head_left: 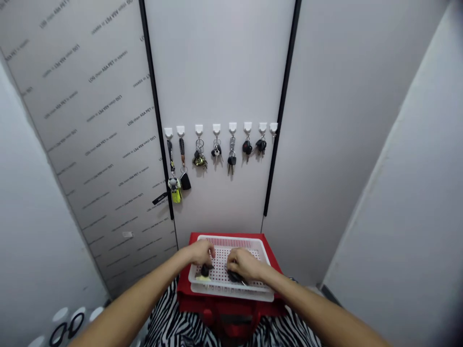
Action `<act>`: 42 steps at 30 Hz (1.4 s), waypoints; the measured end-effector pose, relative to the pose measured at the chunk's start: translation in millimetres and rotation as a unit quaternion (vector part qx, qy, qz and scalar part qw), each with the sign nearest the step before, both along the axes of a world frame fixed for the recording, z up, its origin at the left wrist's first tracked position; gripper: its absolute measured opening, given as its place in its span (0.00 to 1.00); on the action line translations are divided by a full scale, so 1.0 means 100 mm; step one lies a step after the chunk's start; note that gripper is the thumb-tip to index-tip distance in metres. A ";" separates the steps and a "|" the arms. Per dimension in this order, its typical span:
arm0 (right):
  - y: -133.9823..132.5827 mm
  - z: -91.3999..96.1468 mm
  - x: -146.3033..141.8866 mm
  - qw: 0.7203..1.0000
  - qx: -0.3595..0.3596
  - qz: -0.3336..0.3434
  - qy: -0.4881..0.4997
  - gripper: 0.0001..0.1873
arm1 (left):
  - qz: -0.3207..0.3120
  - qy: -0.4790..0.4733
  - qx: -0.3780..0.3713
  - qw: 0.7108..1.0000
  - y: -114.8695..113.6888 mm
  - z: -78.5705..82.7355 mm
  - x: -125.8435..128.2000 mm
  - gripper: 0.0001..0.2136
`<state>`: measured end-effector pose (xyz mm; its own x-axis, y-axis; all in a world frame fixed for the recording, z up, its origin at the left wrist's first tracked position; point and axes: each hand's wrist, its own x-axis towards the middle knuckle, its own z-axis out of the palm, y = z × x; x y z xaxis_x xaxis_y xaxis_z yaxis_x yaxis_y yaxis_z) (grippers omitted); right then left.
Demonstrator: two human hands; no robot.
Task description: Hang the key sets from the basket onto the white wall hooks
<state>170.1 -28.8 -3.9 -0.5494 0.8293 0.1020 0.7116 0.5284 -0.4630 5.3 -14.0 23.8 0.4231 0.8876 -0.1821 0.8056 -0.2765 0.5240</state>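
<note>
A white perforated basket (pixel 231 241) rests on a red stool or box (pixel 269 250) in front of me. My left hand (pixel 201 253) reaches into its left side, fingers curled down over a small black key fob (pixel 205 271) with something yellow beside it. Over a dark key bunch (pixel 235 276) at the middle of the basket my right hand (pixel 243 263) is curled. On the wall above runs a row of white hooks (pixel 216 128), most carrying keys (pixel 232 161); the rightmost hook (pixel 274 127) holds only a small thing.
A yellow-green key tag (pixel 176 194) and a black fob (pixel 185 181) hang lowest on the left hooks. White panels close in left and right. Zebra-striped fabric (pixel 173 323) lies under my arms. White round shapes (pixel 68 323) sit at the lower left.
</note>
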 end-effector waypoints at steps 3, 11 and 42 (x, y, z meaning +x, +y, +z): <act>0.07 0.28 0.17 0.987 -0.033 -0.069 0.141 0.12 | -0.032 -0.013 0.042 0.999 -0.04 0.01 0.09 0.10; 0.44 1.60 0.65 0.910 0.110 -0.198 0.346 0.13 | -0.040 -0.158 0.182 0.970 0.18 0.87 0.63 0.12; 0.21 2.06 0.06 0.863 0.206 -0.044 0.459 0.37 | 0.032 -0.558 0.235 0.795 0.10 1.67 -0.03 0.33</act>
<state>176.3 -7.9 202.0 -0.0180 0.6526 0.7575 0.1908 0.7459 -0.6381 2.3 -4.1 190.9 0.0383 0.7727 0.6336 -0.0680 -0.6306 0.7731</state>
